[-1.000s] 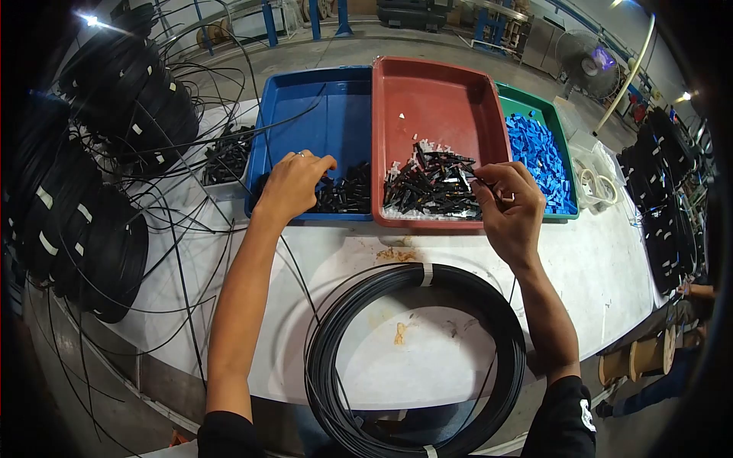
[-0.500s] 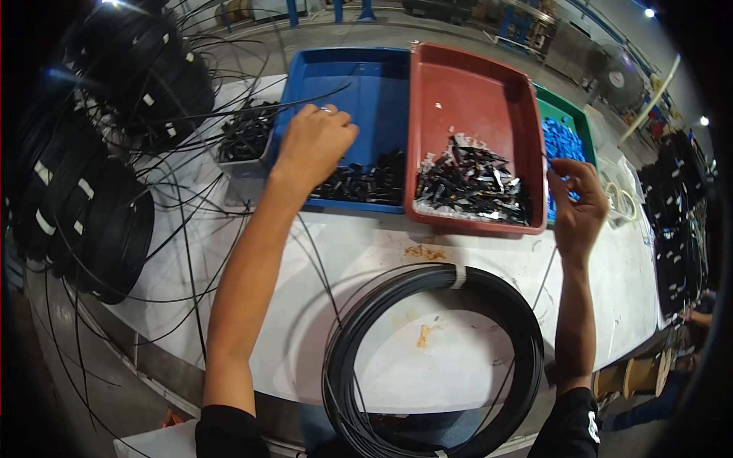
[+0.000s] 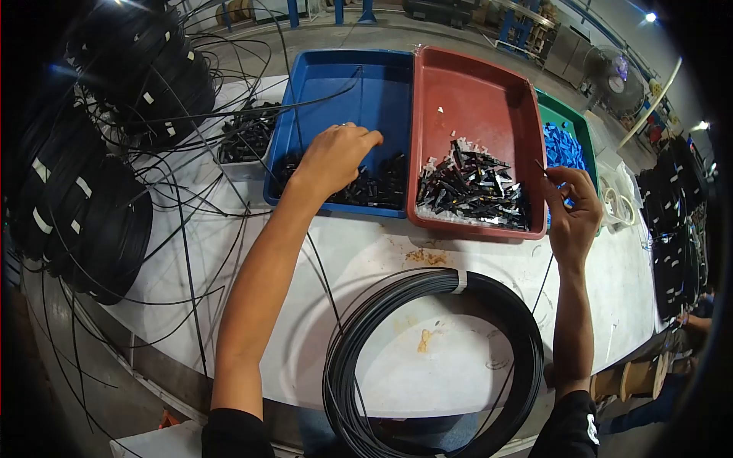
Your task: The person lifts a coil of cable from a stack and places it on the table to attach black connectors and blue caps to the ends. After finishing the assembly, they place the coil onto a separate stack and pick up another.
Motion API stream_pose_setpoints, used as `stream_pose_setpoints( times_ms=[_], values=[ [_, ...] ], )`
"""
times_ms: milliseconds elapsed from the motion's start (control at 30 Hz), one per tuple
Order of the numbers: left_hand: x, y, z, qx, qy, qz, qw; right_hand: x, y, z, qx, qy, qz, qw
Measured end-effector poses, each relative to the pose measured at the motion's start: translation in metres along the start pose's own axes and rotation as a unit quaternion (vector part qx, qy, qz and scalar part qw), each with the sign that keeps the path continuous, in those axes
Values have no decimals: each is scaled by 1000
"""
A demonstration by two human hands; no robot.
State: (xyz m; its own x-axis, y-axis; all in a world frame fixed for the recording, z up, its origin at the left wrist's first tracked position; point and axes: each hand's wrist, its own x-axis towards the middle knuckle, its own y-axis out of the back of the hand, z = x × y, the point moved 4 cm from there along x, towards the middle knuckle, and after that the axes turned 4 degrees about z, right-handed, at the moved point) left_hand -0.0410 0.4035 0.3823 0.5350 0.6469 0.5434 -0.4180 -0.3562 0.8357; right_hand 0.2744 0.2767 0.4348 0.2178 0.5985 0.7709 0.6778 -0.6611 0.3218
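Observation:
My left hand [image 3: 336,159] hangs over the blue tray [image 3: 359,84], just above the small black plastic parts [image 3: 385,183] heaped along its near side. Its fingers bend forward and down, apart from one another, and nothing shows between them. By the right rim of the red tray [image 3: 475,91], my right hand [image 3: 574,210] pinches a thin black cable [image 3: 545,282] close to its tip, which pokes out past the fingers. That cable runs down toward a taped black cable coil [image 3: 527,359] on the near side of the table.
Black pieces and white bits [image 3: 473,183] fill the red tray's near half. Blue parts [image 3: 563,145] lie in a green tray [image 3: 584,126]. Large cable coils [image 3: 99,221] stand at left, loose cable ends reaching across the white table [image 3: 290,343]. A box of black parts [image 3: 248,133] sits beside the blue tray.
My left hand has come down and slightly right, toward the black parts in the blue tray. My right hand has shifted a little lower, the cable tip now showing beside the red tray's rim.

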Motion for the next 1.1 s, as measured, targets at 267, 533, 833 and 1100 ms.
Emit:
stream_pose_setpoints(
  times_ms=[267,533,833,1100],
  values=[
    [6,-19,7,-99,-1,-32,995,-5,-4,-17,14,34,-34,999],
    [-7,-5,9,-362,151,48,919,-25,-21,-26,125,25,-169,977],
    [-23,29,117,-691,103,88,710,-31,-9,-61,206,24,-192,959],
    [-25,39,140,-735,84,114,663,-33,-5,-63,279,-13,-171,945]
  ],
)
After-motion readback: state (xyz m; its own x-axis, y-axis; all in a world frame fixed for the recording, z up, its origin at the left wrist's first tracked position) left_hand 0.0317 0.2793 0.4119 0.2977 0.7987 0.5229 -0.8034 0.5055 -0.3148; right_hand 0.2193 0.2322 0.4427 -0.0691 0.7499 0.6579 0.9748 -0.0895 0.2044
